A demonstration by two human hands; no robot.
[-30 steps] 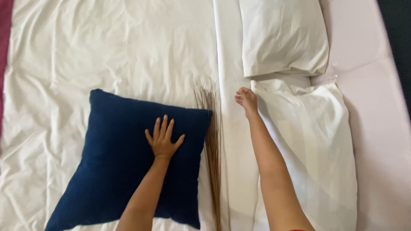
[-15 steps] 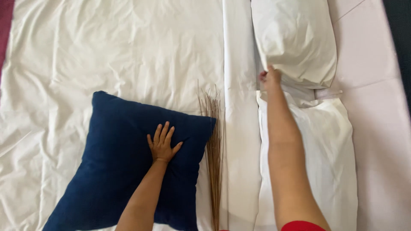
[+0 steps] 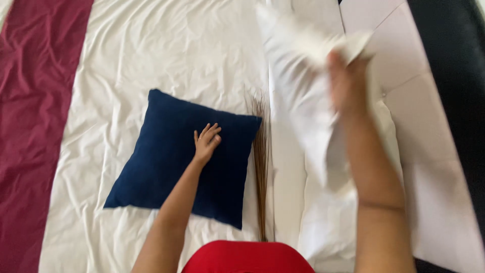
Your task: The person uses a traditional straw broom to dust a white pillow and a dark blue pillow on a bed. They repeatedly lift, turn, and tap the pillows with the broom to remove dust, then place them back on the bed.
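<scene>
Blurring right hand (image 3: pixel 346 83), white pillow (image 3: pixel 303 91)

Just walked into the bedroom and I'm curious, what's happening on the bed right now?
A person leans over a bed covered with a wrinkled white sheet. The left hand rests flat on a square dark blue cushion. The right hand grips a white pillow, lifted and blurred. A bundle of thin brown broom sticks lies beside the cushion.
</scene>
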